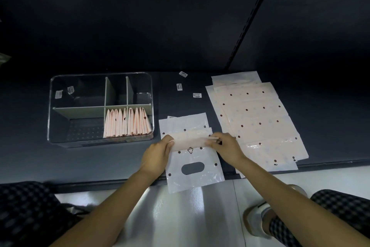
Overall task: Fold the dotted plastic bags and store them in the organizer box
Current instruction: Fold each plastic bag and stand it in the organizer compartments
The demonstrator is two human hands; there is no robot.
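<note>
So this one's maybe halfway, going by what's lying around. The organizer box [101, 107] sits at the left on the dark surface [30, 156], and its front-right compartment already holds a row of folded bags [127, 122] standing on edge, roughly 10 of them, though they're packed too tight to count for sure. The other compartments look empty apart from a couple of stickers on the clear wall.

Right now 1 dotted bag [192, 156] lies flat in front of the person, handle end hanging off the near edge of the surface. The left hand [158, 154] and right hand [225, 146] each pinch an end of the strip folded over its middle, fingers curled on the plastic, so that fold is only partway done.

Still to go: the stack of unfolded bags [254, 118] spread out on the right, several at least.
</note>
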